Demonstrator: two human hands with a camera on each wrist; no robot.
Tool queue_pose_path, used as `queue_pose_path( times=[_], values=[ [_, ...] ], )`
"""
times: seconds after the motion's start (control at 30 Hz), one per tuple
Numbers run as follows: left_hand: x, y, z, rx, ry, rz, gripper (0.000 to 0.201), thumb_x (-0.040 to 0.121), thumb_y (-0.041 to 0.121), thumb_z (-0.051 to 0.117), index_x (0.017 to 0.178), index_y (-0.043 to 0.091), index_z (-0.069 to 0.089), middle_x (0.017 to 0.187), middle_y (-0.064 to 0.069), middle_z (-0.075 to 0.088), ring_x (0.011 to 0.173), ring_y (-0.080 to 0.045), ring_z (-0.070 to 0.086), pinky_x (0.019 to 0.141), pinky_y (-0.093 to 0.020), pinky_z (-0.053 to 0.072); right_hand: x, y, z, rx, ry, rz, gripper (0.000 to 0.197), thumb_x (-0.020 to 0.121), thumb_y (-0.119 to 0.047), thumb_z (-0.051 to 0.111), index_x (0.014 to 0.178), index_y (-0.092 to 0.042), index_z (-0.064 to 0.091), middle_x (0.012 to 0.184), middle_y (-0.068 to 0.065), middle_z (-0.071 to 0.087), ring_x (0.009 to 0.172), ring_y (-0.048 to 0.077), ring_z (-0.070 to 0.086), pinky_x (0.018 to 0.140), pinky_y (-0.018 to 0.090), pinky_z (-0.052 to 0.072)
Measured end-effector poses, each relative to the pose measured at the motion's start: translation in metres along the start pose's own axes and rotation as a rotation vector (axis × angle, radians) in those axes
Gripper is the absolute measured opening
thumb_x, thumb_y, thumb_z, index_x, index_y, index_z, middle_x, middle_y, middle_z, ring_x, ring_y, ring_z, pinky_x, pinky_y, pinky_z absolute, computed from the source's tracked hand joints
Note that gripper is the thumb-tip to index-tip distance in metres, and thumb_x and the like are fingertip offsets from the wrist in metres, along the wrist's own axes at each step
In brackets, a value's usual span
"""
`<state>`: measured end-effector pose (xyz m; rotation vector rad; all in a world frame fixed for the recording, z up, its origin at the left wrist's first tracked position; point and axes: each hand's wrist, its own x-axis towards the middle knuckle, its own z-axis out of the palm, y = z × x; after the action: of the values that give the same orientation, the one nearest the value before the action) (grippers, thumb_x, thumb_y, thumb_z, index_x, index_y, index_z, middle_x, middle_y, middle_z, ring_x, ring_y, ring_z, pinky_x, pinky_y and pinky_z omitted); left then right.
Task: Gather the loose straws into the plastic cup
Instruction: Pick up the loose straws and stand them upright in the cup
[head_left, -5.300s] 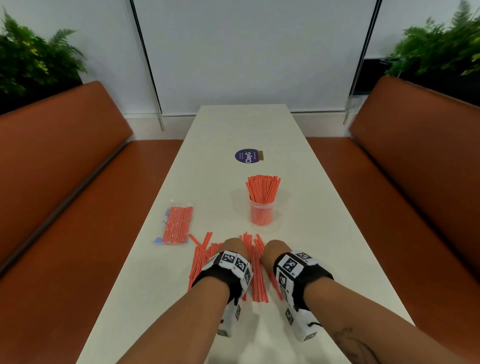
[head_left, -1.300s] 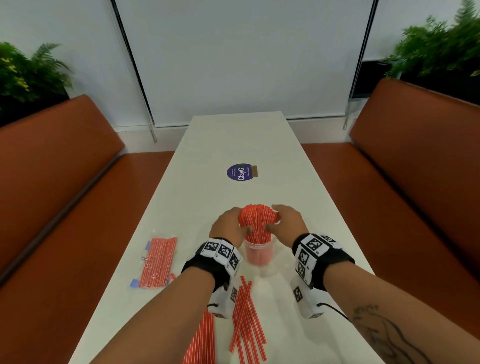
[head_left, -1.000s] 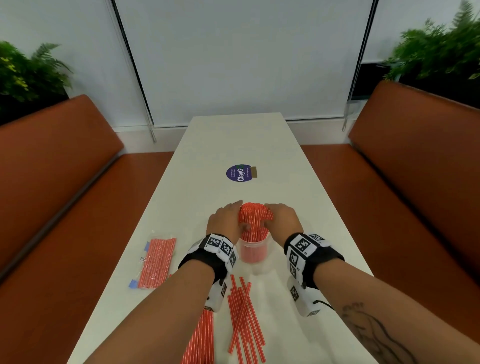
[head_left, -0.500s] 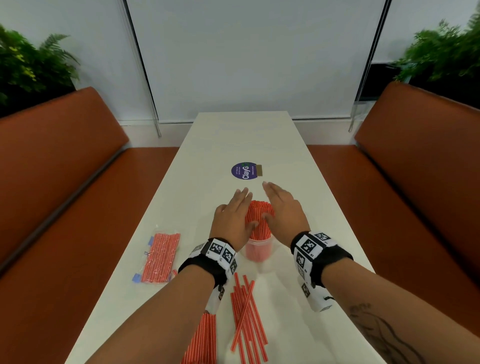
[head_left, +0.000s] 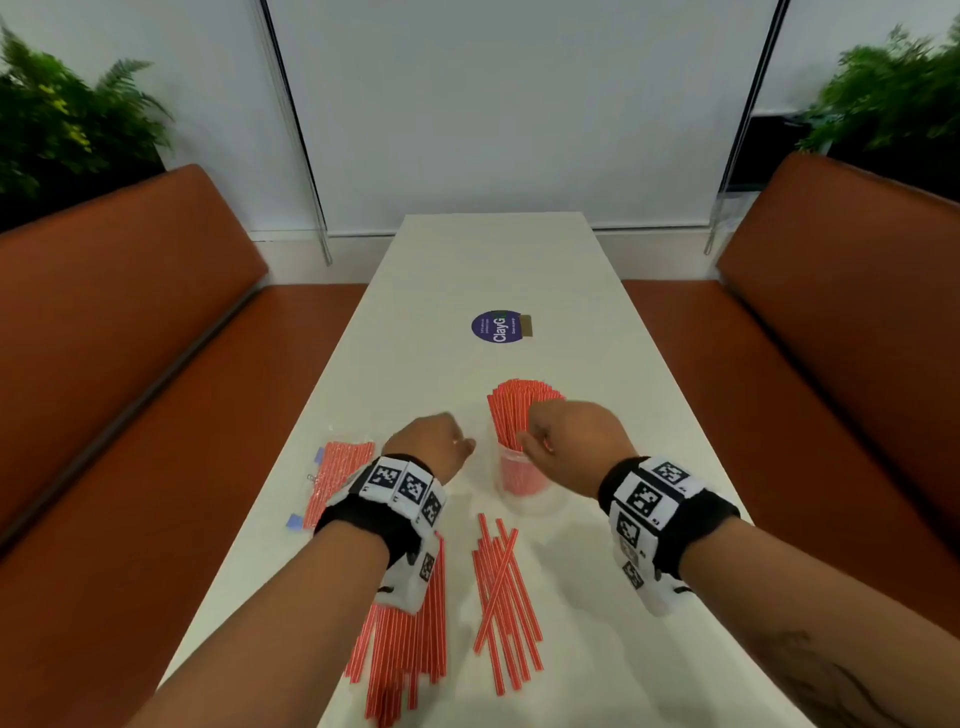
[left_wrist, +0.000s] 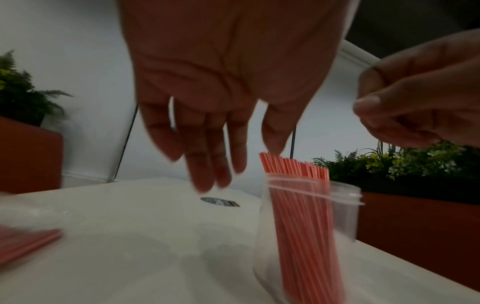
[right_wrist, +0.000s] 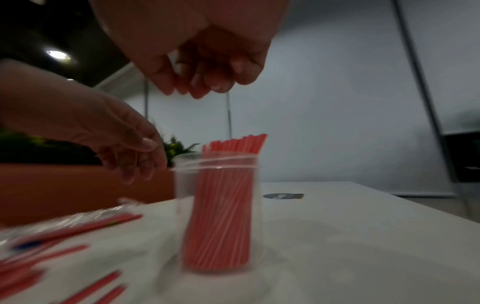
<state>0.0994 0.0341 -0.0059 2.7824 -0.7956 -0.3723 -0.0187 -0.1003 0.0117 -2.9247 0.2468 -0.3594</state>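
A clear plastic cup stands mid-table, packed with upright red straws. My left hand hovers just left of the cup with its fingers hanging down relaxed and holding nothing. My right hand hovers over the cup's near rim. Its fingers are curled in with the thumb against them, and nothing is between them. Neither hand touches the cup. Two heaps of loose straws lie nearer to me: one below the cup, one partly under my left wrist.
A sealed clear bag of red straws lies left of my left hand. A round purple sticker sits farther up the white table. Orange benches run along both sides, with plants at the far corners.
Both hands have left the straw bundle in the cup and drawn back toward me. Half a second ago they flanked it with flat fingers; now the right hand's fingers are curled.
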Motion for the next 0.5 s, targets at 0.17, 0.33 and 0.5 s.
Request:
queue_pose_path(
  times=[0.17, 0.33, 0.5],
  values=[
    [-0.027, -0.035, 0.021, 0.187, -0.235, -0.105, 0.04, 0.092, 0.039, 0.051, 0.102, 0.002, 0.063, 0.082, -0.008, 0.063, 0.082, -0.025, 0.058, 0.072, -0.03, 0.044, -0.021, -0.028, 0.034, -0.067, -0.568, 0.172, 0.05, 0.091, -0.056, 0.041, 0.073, -0.009, 0.051, 0.072, 0.006, 0.053, 0.063, 0.018, 0.049, 0.061, 0.027, 0.041],
    [-0.056, -0.058, 0.039, 0.075, -0.184, -0.201, 0.025, 0.089, 0.028, 0.057, 0.094, 0.005, 0.065, 0.084, -0.008, 0.065, 0.08, -0.023, 0.06, 0.076, -0.03, 0.05, -0.032, -0.05, 0.075, 0.063, -0.667, 0.436, 0.065, 0.075, -0.068, 0.055, 0.098, -0.007, 0.054, 0.091, 0.005, 0.056, 0.083, 0.021, 0.059, 0.069, 0.03, 0.048],
    [-0.079, -0.065, 0.054, -0.052, -0.112, -0.217, 0.024, 0.089, 0.028, 0.057, 0.084, 0.007, 0.065, 0.091, -0.01, 0.069, 0.091, -0.026, 0.068, 0.075, -0.031, 0.051, -0.033, -0.073, 0.081, -0.034, -0.621, 0.458, 0.069, 0.077, -0.046, 0.069, 0.125, -0.003, 0.046, 0.127, 0.013, 0.051, 0.116, 0.027, 0.054, 0.095, 0.034, 0.048]
  ],
)
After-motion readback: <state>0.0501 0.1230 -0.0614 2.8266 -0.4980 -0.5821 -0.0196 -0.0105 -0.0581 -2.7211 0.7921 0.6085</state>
